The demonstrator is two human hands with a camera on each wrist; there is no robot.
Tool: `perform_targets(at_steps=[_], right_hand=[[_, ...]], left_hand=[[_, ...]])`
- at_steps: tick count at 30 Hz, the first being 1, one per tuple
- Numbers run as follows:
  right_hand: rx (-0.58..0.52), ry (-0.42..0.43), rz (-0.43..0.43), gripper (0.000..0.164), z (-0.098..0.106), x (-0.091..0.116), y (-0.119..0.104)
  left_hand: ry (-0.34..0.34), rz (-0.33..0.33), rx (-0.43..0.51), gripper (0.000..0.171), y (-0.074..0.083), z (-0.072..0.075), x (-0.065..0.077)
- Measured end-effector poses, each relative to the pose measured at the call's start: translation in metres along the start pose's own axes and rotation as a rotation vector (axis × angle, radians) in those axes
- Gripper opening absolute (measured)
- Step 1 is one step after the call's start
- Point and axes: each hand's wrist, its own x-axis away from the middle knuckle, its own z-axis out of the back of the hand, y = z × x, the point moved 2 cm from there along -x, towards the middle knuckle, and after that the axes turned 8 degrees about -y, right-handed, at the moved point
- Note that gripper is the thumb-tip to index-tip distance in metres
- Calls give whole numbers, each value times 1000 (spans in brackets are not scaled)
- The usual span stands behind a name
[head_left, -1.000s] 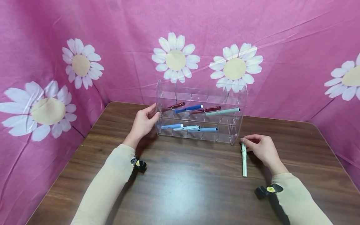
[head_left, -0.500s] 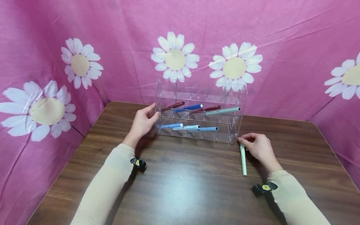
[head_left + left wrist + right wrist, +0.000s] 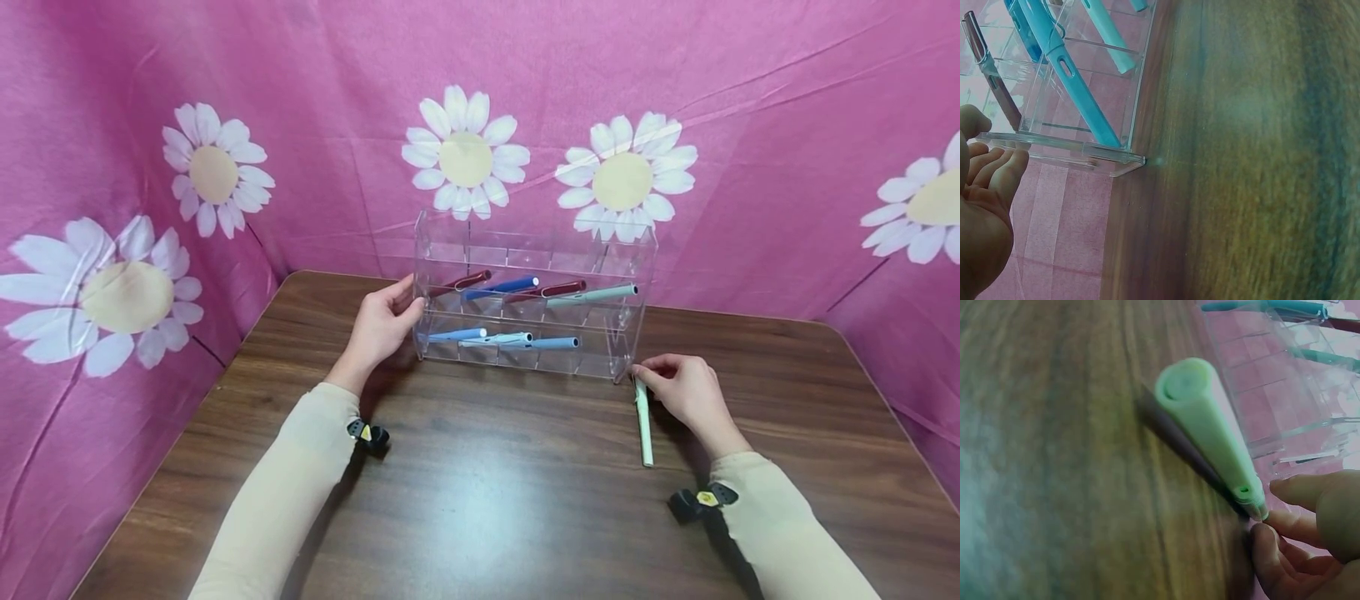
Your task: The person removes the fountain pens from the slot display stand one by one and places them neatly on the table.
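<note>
Right of centre, the pale green pen (image 3: pixel 644 427) runs lengthwise down the frame, its upper end pinched by the nearer right hand (image 3: pixel 688 393), below right of the clear rack (image 3: pixel 525 320), whose left side the left hand (image 3: pixel 381 329) grips.

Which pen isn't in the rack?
The pale green pen, pinched in the right hand outside the clear rack; the other seven pens lie inside it.

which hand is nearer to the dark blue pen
Left. The left hand holds the clear rack at its left, nearer the dark blue pen; the right hand pinches the light green pen by the rack's front right corner.
</note>
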Motion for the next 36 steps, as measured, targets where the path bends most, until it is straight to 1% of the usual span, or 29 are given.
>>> perform_targets(at_steps=[2,4,6,8,11,14,16,17,22,26,29,32,36], right_hand=[[-51,3,-17,33,1,2,1],[-134,16,-24,33,4,3,2],[-228,48,-23,32,7,5,2],[-320,77,-6,32,11,5,0],[-414,120,19,31,17,4,-5],[-481,138,32,20,21,5,-9],[-557,140,37,13,22,6,-10],[-590,140,41,12,23,7,-11],[-764,147,80,20,24,12,-16],[-841,163,127,13,24,15,-21],[-859,177,162,11,26,14,-26],[-863,183,188,13,29,13,-30],[-881,191,219,15,30,13,-35]], left_hand=[[-2,4,2,53,0,0,0],[-3,9,-5,53,-1,1,0],[-4,12,-8,53,-1,1,0],[0,9,-13,53,-2,3,-1],[12,3,-21,54,-2,4,0],[13,4,-23,54,-2,5,2],[8,1,-17,54,-2,3,3],[4,-1,-13,54,-3,3,3],[-17,-3,-2,54,-2,0,4],[-15,-7,-5,53,-3,-1,3],[-6,-9,-8,53,-3,0,2],[-3,-4,-15,54,-4,1,2],[-6,-3,3,54,-3,0,2]])
